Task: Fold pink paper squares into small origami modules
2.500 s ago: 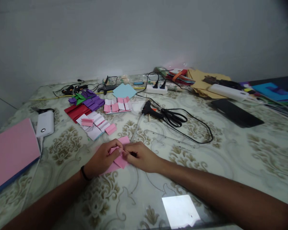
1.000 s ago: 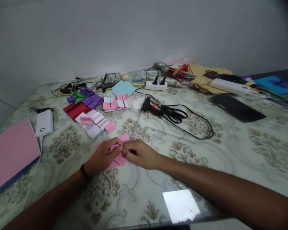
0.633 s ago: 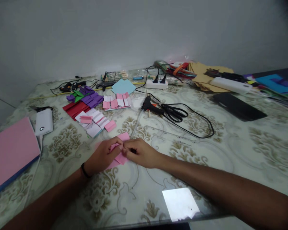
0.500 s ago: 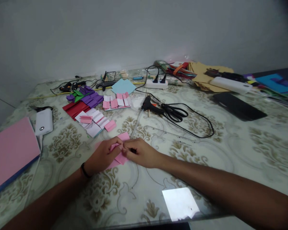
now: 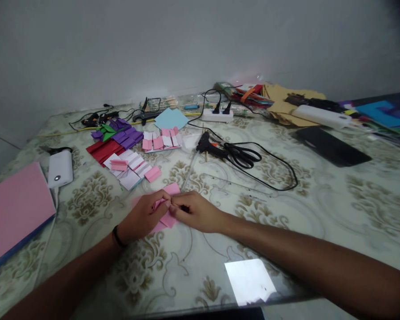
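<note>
Pinching the same pink paper [image 5: 168, 219], the left hand [image 5: 146, 215] and right hand [image 5: 197, 212] met just left of centre on the near part of the table [image 5: 306, 222]. A glue gun [image 5: 212, 149] lay farther off, right of them; folded papers [image 5: 130, 170] lay far left.

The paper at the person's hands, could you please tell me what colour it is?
The paper is pink, as seen in the head view.
</note>
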